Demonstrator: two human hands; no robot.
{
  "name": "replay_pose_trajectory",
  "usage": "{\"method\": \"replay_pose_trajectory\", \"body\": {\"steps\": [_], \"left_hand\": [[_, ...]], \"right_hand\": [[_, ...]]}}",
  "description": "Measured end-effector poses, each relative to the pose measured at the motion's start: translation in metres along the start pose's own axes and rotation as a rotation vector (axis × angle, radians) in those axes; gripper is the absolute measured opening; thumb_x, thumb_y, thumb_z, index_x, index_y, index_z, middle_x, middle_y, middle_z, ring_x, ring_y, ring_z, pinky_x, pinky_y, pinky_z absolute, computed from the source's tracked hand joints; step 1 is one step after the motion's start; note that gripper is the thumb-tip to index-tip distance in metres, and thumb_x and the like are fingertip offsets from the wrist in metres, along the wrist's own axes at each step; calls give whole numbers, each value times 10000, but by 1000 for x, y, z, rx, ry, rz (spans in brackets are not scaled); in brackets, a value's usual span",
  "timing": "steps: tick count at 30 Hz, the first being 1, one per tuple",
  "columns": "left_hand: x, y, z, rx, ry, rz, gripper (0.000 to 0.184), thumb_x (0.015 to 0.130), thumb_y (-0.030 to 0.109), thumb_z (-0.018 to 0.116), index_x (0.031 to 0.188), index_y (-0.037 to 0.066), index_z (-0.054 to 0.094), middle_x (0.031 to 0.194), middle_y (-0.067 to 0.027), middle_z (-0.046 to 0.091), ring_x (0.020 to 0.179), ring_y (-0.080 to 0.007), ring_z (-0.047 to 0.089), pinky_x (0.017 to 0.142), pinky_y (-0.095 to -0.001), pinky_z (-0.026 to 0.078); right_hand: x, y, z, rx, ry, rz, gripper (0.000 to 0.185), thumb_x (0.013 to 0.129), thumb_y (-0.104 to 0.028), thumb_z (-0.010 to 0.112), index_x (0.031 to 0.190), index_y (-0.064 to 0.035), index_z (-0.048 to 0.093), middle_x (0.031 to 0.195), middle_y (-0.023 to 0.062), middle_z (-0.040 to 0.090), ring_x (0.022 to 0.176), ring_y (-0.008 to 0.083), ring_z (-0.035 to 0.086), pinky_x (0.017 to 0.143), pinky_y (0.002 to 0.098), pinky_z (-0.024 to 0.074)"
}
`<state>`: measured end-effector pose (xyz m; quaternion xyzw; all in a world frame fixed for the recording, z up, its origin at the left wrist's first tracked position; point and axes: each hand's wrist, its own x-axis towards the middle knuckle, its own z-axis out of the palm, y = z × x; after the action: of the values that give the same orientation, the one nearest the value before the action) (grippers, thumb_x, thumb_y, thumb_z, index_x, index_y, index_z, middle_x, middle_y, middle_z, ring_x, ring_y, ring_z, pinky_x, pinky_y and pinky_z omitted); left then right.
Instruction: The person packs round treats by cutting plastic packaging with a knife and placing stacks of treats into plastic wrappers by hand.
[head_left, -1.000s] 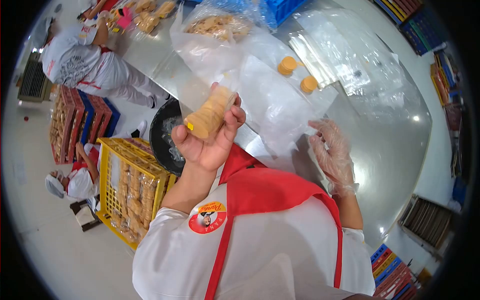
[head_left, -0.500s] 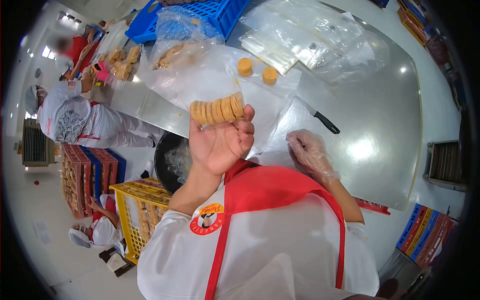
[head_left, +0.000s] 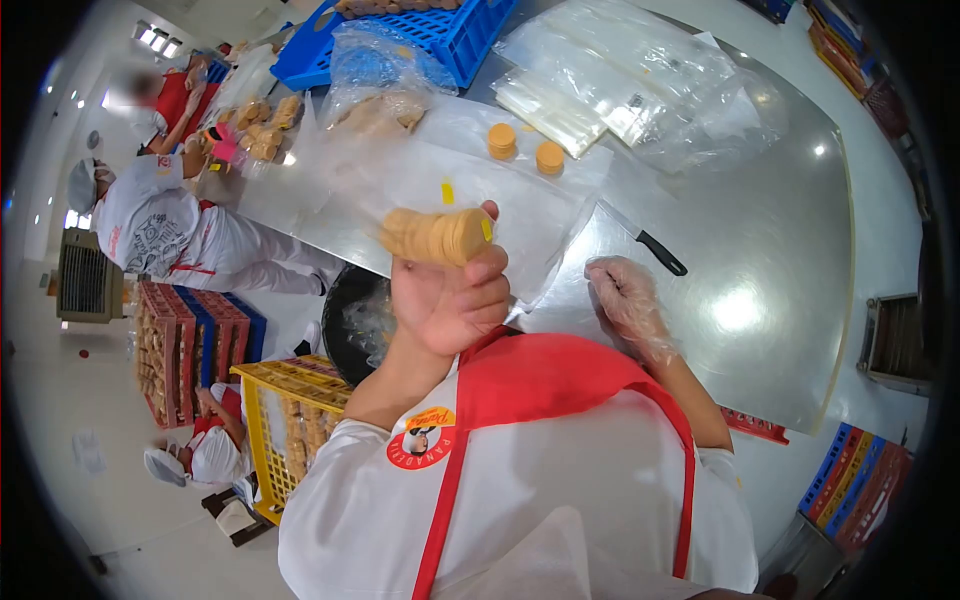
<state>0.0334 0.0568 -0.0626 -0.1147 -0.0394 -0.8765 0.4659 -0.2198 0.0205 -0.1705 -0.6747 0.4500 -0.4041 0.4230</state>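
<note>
My left hand (head_left: 450, 300) is bare and holds up a clear-wrapped row of round tan cookies (head_left: 435, 236). Its fingers curl around the right end, where a small yellow mark shows. The far end of the row is smeared by motion. At the table's near edge, my right hand (head_left: 625, 300), in a clear plastic glove, has its fingers curled in; whatever they may hold is hidden. Just beyond it lies a knife (head_left: 660, 252) with a black handle. White sheets (head_left: 510, 190) lie under two short stacks of cookies (head_left: 502, 141).
Clear plastic bags (head_left: 640, 80) cover the far part of the steel table (head_left: 770, 240). A blue crate (head_left: 440, 40) stands at the far left, near a bag of cookies (head_left: 385, 110). Below left are a black bin (head_left: 350, 310) and a yellow crate (head_left: 265, 440). Co-workers (head_left: 165, 220) stand further left.
My left hand has turned, swinging the wrapped cookies so their right end faces me more. The whole view has shifted slightly. My right hand stays curled at the table edge.
</note>
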Motion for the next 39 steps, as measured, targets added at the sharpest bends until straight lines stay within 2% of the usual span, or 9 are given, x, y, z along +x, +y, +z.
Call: {"method": "replay_pose_trajectory", "body": {"steps": [4, 7, 10, 16, 19, 28, 31, 34, 39], "left_hand": [[4, 1, -4, 40, -98, -60, 769, 901, 626, 439, 1498, 147, 361, 1108, -155, 528, 740, -223, 499, 687, -331, 419], [11, -2, 1, 130, -26, -28, 777, 894, 641, 452, 1492, 153, 367, 1154, -176, 506, 740, -226, 493, 671, -320, 414], [16, -11, 10, 246, 158, 149, 779, 893, 655, 456, 1481, 150, 378, 1190, -194, 488, 741, -221, 494, 651, -305, 420], [17, 5, -9, 105, -137, -93, 742, 914, 638, 449, 1488, 171, 389, 1189, -202, 492, 723, -196, 473, 624, -285, 440], [17, 6, -10, 80, -152, -89, 679, 954, 532, 467, 1488, 132, 341, 1225, -235, 426, 725, -214, 483, 627, -306, 468], [14, -6, -5, 505, 161, 239, 884, 861, 562, 677, 1546, 177, 272, 1496, -313, 276, 876, -186, 483, 740, -285, 471], [12, -8, -4, 540, 208, 283, 894, 802, 291, 804, 1516, 193, 274, 1409, -159, 424, 949, -273, 566, 808, -338, 506], [15, -16, 5, 719, 261, 330, 981, 709, 94, 839, 1493, 189, 258, 1375, -110, 464, 947, -263, 588, 814, -328, 512], [14, -22, 17, 809, 396, 349, 1031, 633, -13, 837, 1475, 181, 275, 1342, -101, 493, 938, -244, 599, 812, -317, 513]], "right_hand": [[0, 9, 2, 62, 0, 48, 161, 925, -105, 617, 939, 36, 694, 812, 154, 660, 731, 215, 620, 677, 335, 493], [0, -2, -1, 81, 14, 88, 160, 925, -104, 620, 934, 38, 693, 795, 147, 650, 713, 198, 602, 660, 331, 484], [1, -1, -2, 82, 30, 59, 153, 925, -101, 624, 931, 36, 693, 787, 141, 647, 699, 184, 594, 644, 328, 478], [2, 5, -1, 70, 36, 24, 143, 928, -94, 625, 927, 32, 693, 784, 133, 646, 684, 182, 590, 632, 328, 473], [2, 2, -2, 78, 26, 46, 143, 930, -93, 625, 929, 32, 693, 783, 130, 646, 684, 179, 588, 631, 325, 472], [2, 2, -1, 98, 34, 57, 140, 931, -93, 626, 932, 30, 695, 794, 106, 651, 690, 155, 577, 634, 312, 469], [1, 3, -3, 103, 6, 98, 147, 932, -97, 632, 950, 35, 694, 853, 110, 674, 772, 166, 610, 710, 305, 487], [0, 8, -1, 114, -2, 121, 147, 933, -94, 635, 958, 38, 694, 890, 106, 685, 818, 167, 623, 747, 297, 495], [0, 7, -1, 131, -5, 141, 141, 935, -88, 634, 953, 38, 694, 904, 98, 685, 822, 158, 617, 747, 289, 493]]}}
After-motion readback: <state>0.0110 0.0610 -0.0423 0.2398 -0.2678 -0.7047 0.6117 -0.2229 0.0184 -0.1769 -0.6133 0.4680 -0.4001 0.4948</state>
